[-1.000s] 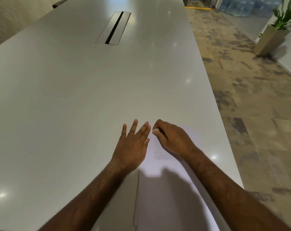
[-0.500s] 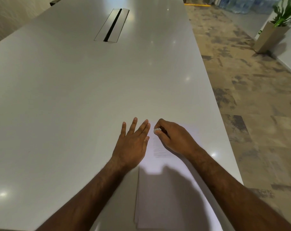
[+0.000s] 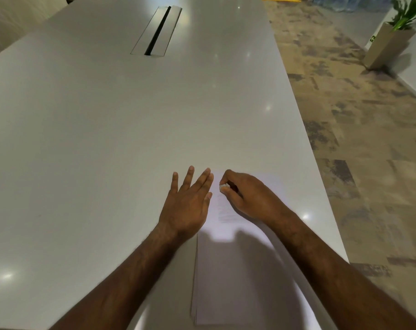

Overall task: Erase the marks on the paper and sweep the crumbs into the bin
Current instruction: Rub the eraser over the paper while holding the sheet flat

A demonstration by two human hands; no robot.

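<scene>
A white sheet of paper (image 3: 228, 270) lies on the long grey table (image 3: 107, 139) near its front right corner, with faint pencil marks (image 3: 224, 214) in its upper part. My left hand (image 3: 189, 201) lies flat with fingers spread, pressing the paper's upper left edge. Just to the right, my right hand (image 3: 249, 198) pinches a small white eraser (image 3: 224, 186) between thumb and fingers, holding it down on the paper above the marks. No bin is in view, and I cannot make out crumbs.
A cable slot with a dark gap (image 3: 157, 32) is set into the table far ahead. The table's right edge drops to patterned carpet (image 3: 356, 115). A potted plant in a tall planter (image 3: 390, 41) stands at the far right.
My right hand with the eraser has shifted slightly across the top of the paper. My left hand stays pressed flat in the same place.
</scene>
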